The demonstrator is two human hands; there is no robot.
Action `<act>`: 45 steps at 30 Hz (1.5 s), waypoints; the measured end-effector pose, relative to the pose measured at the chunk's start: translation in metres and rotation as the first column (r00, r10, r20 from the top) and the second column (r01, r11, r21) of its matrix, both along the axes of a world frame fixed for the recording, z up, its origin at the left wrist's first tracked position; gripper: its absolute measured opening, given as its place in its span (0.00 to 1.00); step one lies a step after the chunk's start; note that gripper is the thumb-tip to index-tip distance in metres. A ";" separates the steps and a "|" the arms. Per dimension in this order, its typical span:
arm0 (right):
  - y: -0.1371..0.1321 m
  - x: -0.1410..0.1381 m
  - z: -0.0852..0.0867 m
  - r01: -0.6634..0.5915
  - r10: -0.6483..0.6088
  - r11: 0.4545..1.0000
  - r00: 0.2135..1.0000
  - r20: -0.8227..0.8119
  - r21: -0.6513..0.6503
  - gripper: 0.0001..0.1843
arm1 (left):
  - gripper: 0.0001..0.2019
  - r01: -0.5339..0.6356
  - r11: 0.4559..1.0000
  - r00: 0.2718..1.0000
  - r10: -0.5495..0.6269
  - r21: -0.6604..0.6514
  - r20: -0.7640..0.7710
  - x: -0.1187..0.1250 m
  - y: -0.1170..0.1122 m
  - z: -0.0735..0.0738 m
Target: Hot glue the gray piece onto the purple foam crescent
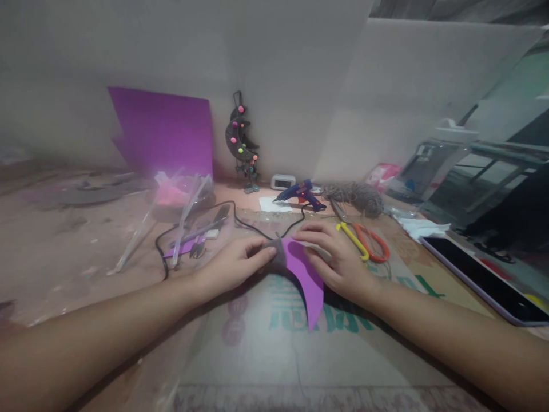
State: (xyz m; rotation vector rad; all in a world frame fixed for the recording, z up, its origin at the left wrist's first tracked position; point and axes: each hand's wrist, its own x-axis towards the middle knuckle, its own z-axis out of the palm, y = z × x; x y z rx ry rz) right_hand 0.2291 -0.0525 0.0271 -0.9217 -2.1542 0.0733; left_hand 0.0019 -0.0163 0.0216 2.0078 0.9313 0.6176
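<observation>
A purple crescent-shaped foam piece (306, 277) lies on the cardboard (266, 349) in front of me, with a grey patch at its upper tip. My left hand (234, 266) pinches that grey tip with closed fingers. My right hand (338, 257) lies flat beside and partly on the purple piece, fingers stretched out and pressing it down.
Scissors with yellow and orange handles (364, 240) lie right of my right hand. A blue glue gun (300, 194) with a black cord, twine (358, 197), glue sticks (184, 220), a purple sheet (165, 131) and a moon ornament (242, 140) stand at the back. A tablet (484, 280) lies right.
</observation>
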 end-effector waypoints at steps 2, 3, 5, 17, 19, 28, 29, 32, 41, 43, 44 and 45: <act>-0.002 0.000 0.001 -0.033 0.032 0.999 0.996 0.085 0.017 0.18 | 0.18 -0.014 0.999 1.000 0.014 0.032 -0.008 0.000 0.001 0.000; -0.003 0.000 0.001 -0.041 0.039 0.999 0.993 0.113 0.018 0.19 | 0.18 -0.016 0.999 1.000 0.016 0.052 -0.012 0.000 0.001 0.000; -0.003 0.000 0.000 -0.048 0.045 0.999 0.989 0.141 0.018 0.19 | 0.17 -0.008 0.997 1.000 0.009 0.078 -0.013 0.000 0.002 0.000; 0.001 0.002 -0.003 -0.073 0.068 0.997 0.981 0.180 0.021 0.24 | 0.16 0.050 0.994 0.999 -0.051 0.094 0.004 -0.002 0.006 -0.007; 0.000 0.001 -0.002 -0.087 0.080 0.996 0.981 0.176 0.031 0.25 | 0.17 0.049 0.994 0.999 -0.049 0.100 -0.003 -0.002 0.007 -0.007; 0.002 0.002 -0.003 -0.100 0.086 0.993 0.973 0.216 0.055 0.22 | 0.17 0.041 0.996 0.999 -0.040 0.080 -0.021 -0.004 0.007 -0.008; 0.001 0.002 -0.003 -0.104 0.089 0.993 0.972 0.219 0.061 0.22 | 0.17 0.041 0.996 0.999 -0.040 0.079 -0.017 -0.003 0.007 -0.008; 0.001 0.002 -0.002 -0.107 0.089 0.992 0.968 0.235 0.063 0.21 | 0.17 0.040 0.996 0.999 -0.039 0.075 -0.015 -0.003 0.006 -0.006; -0.001 0.002 0.000 -0.186 0.162 0.980 0.953 0.255 0.073 0.18 | 0.16 0.031 0.999 0.999 -0.032 0.025 0.014 0.000 0.006 -0.004; -0.002 0.001 0.000 -0.196 0.175 0.979 0.953 0.248 0.059 0.18 | 0.16 0.035 0.999 0.999 -0.035 0.016 0.025 0.000 0.006 -0.004; -0.002 0.001 0.000 -0.190 0.173 0.980 0.956 0.237 0.050 0.19 | 0.16 0.033 0.999 0.999 -0.034 0.012 0.030 0.000 0.005 -0.004; -0.003 0.000 0.000 -0.174 0.162 0.984 0.964 0.210 0.042 0.20 | 0.16 0.025 1.000 0.999 -0.026 0.010 0.034 0.000 0.005 -0.003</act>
